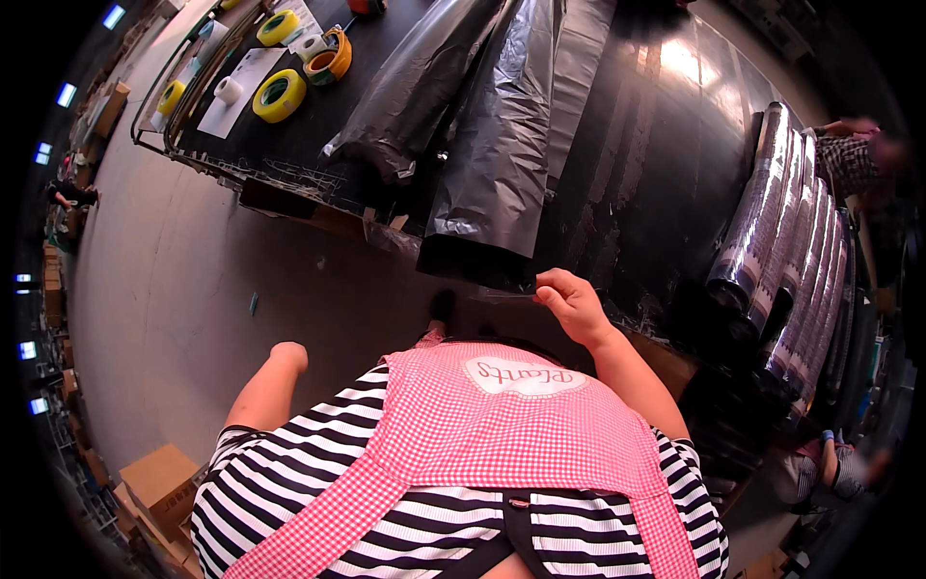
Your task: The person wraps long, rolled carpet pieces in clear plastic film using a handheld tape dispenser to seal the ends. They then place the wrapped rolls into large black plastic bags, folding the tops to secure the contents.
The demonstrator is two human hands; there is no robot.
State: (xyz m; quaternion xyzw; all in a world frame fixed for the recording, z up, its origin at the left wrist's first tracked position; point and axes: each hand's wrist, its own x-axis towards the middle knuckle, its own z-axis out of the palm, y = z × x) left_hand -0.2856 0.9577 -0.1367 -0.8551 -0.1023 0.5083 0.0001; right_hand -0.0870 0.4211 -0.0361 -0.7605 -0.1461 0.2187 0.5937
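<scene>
A black plastic-wrapped roll (497, 164) lies lengthwise on the dark table, its near end jutting past the edge toward me. At that end, the thumb and fingers of my right hand (571, 304) are pinched together on a thin clear strip (509, 290) that looks like tape or film. Off to the left, away from the table, my left hand (291, 357) hangs low; only its rounded back shows, and its fingers are hidden. Beside the first roll, further left, is a second black-wrapped roll (410, 106).
Yellow tape rolls (280, 96), an orange tape dispenser (329, 60) and white paper (220, 114) lie at the table's far left. Several shiny wrapped rolls (762, 212) are stacked at right, with a person (854, 159) beyond. Cardboard boxes (159, 478) stand lower left.
</scene>
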